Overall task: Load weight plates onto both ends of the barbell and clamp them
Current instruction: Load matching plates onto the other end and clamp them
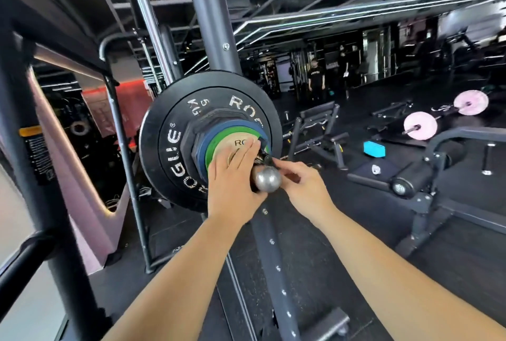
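The barbell sleeve end (266, 179) points at me, shiny and round. On it sit a large black 5 kg plate (169, 143), a black hexagonal plate (208, 121), then a blue plate (204, 143), a green plate (210, 149) and a small tan plate (241, 141). My left hand (236, 176) lies flat against the small plates, fingers reaching up over the tan one. My right hand (298, 184) pinches the handles of a spring clamp (267, 159) on the sleeve, just outside the plates. The clamp's coil is mostly hidden by my fingers.
A grey rack upright (210, 17) rises behind the plates, and a holed rack base beam (276, 266) runs along the floor below my arms. Benches (320, 132) stand right. A pink-plated barbell (420, 125) and a blue block (374, 149) lie on the floor. Two people (316, 80) stand far back.
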